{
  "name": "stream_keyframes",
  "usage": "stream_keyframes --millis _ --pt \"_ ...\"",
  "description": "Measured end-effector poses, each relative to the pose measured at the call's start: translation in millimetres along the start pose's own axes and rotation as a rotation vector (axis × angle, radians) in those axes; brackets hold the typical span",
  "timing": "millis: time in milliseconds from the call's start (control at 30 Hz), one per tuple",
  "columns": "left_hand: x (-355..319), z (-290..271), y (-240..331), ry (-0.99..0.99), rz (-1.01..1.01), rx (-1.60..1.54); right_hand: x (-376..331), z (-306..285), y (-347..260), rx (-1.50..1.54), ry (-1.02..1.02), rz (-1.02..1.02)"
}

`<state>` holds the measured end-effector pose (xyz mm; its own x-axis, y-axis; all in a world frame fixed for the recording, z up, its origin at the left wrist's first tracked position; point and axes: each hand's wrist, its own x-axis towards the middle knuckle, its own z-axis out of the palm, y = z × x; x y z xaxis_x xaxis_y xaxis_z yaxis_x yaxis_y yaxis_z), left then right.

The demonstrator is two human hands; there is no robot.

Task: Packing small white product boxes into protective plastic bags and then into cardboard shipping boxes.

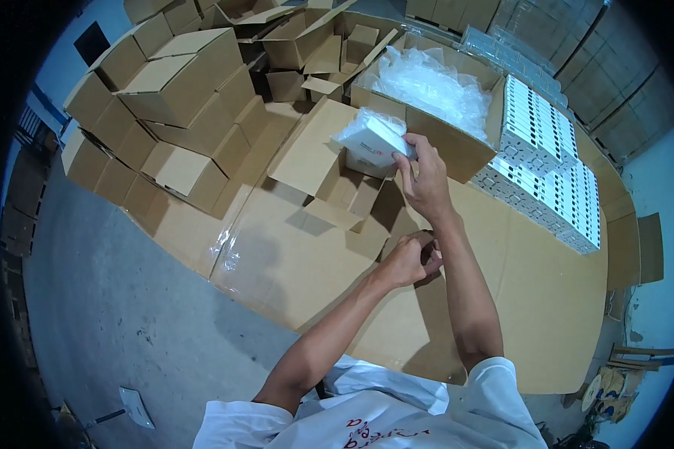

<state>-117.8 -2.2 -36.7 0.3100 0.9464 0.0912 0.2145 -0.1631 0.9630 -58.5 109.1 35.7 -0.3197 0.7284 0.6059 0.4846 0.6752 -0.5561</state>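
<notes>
My right hand (pixel 430 179) grips a white box (pixel 380 148) by its right edge, thumb on the near side. Clear bubble wrap (pixel 367 122) shows along the box's upper left. The white box is tilted over the far side of an open cardboard carton (pixel 335 213), whose flaps stand out. Closer to me, my left hand (pixel 410 262) is closed, fingers curled, just below my right forearm. A dark brown edge shows beside its fingers; whether the hand grips it is hard to make out.
A large carton (pixel 449 141) full of bubble wrap stands beyond my right hand. Stacked white boxes (pixel 547 179) are to its right. Open cartons (pixel 176 97) pile up at the left, with more at the back. Cardboard covers the table (pixel 532 299).
</notes>
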Motion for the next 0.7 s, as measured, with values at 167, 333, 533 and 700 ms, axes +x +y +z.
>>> stream_keyframes --millis 167,333,533,700 --pt "1.7 -4.3 -1.0 0.024 0.019 -0.013 2.4 -8.8 -2.1 -0.059 -0.116 -0.046" --pt "-2.4 1.0 -12.8 0.051 0.019 -0.101 10.3 1.0 -12.2 -0.154 -0.24 -0.001" --pt "-2.5 3.5 -12.0 0.051 0.096 -0.041 11.7 24.5 -11.9 -0.358 -0.3 0.04" --pt "-2.9 2.2 -15.2 0.043 0.057 -0.002 7.9 35.7 -12.4 -0.439 -0.265 -0.023"
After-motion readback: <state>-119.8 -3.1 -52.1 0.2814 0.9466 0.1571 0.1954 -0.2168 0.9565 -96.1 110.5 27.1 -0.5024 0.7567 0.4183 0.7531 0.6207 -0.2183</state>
